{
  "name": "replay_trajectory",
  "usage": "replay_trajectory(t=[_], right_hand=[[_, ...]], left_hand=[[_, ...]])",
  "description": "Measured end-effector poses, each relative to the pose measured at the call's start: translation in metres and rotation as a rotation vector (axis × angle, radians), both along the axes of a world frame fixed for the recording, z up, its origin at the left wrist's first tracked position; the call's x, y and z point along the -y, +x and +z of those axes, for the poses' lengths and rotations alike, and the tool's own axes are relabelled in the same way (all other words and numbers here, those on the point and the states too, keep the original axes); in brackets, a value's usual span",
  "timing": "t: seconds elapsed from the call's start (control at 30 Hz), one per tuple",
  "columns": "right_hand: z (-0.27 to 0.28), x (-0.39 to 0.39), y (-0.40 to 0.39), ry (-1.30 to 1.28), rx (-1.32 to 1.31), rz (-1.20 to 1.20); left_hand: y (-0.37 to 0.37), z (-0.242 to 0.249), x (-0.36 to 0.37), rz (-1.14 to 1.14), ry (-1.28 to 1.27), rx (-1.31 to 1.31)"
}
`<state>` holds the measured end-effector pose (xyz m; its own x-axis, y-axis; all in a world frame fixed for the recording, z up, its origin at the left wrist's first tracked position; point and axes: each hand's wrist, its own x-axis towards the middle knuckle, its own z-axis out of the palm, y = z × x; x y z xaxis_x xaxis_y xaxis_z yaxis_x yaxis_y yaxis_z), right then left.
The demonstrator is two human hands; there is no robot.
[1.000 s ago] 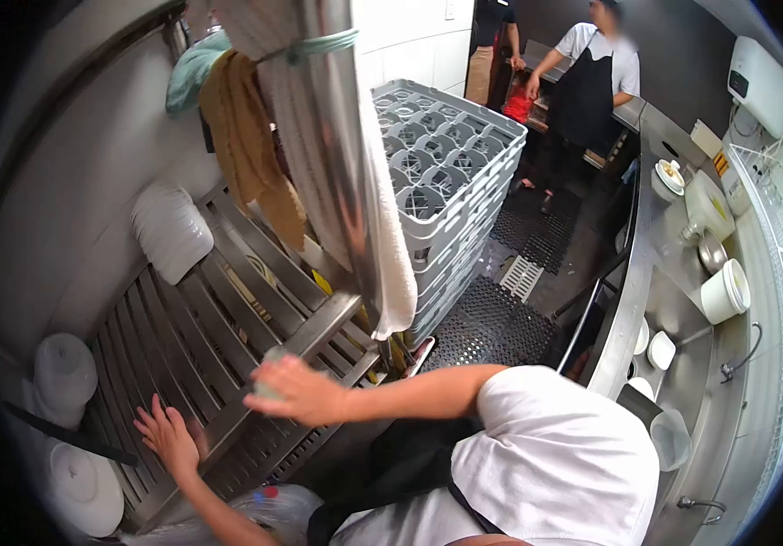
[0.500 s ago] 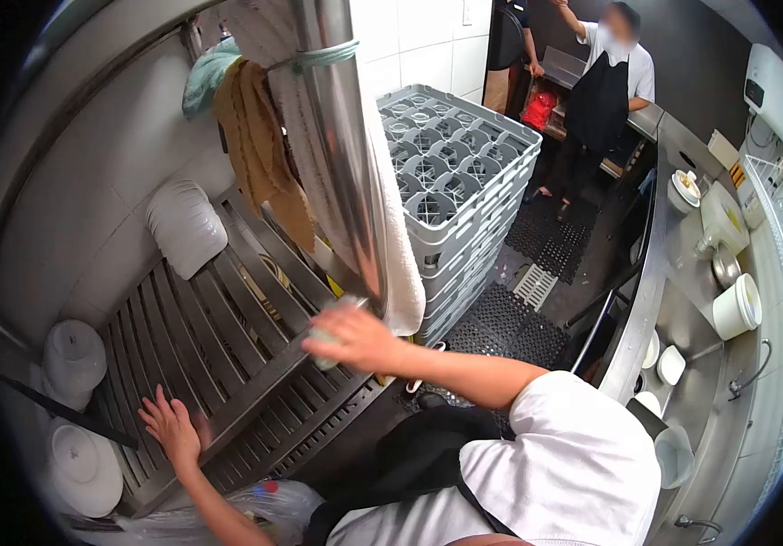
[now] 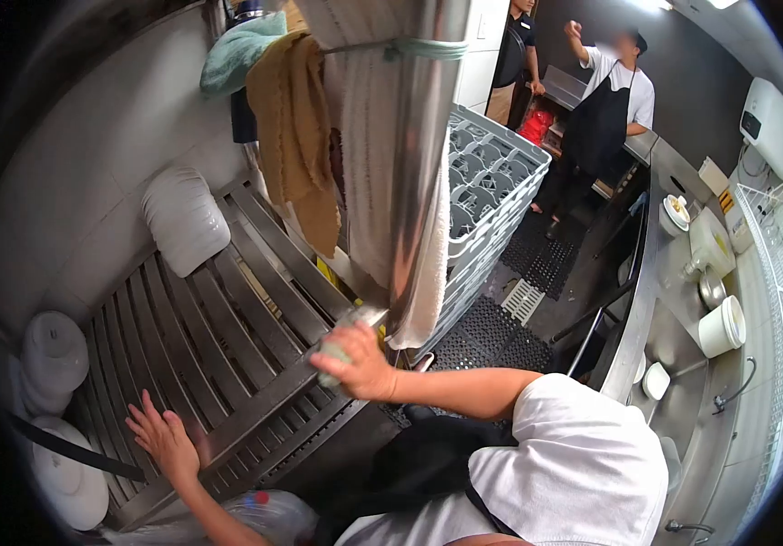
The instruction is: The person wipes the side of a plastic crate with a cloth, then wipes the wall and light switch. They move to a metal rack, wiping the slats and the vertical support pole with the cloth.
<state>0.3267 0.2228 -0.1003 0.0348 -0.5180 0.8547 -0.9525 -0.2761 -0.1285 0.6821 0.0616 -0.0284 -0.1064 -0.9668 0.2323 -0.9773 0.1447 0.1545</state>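
Note:
My left hand (image 3: 167,440) rests flat on the slatted metal shelf (image 3: 218,409), fingers spread and holding nothing. At the shelf's front edge, near the upright metal post (image 3: 428,173), my right hand (image 3: 361,366) is closed around a pale green cloth (image 3: 331,365). The cloth is bunched up and partly hidden by my fingers, and its outline is a little blurred. A stack of white dishes (image 3: 185,221) lies on its side at the back of the shelf. Nearer my left hand stand white plates (image 3: 68,473) and another white stack (image 3: 53,355).
Towels, one brown (image 3: 291,136) and one green (image 3: 241,55), hang by the post. Grey glass racks (image 3: 501,182) are stacked behind it. A steel counter with a white bucket (image 3: 722,328) runs along the right. Two people, one in a black apron (image 3: 596,118), stand at the back.
My right hand has shifted slightly right along the shelf edge with the cloth. My left hand stays about where it was. The camera view has turned, so the post appears further right.

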Motion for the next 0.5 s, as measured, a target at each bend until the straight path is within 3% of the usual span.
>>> replay_trajectory(t=[0.2,0.3,0.5], right_hand=[[0.021,0.021,0.118,0.234,-0.132,0.240],[0.034,0.033,0.165,0.202,-0.212,0.325],[0.034,0.028,0.127,0.191,-0.219,0.349]], left_hand=[[-0.004,0.009,-0.005,-0.026,0.056,-0.008],[0.000,0.008,-0.007,-0.035,0.034,0.027],[0.003,0.005,-0.003,-0.019,0.033,0.044]])
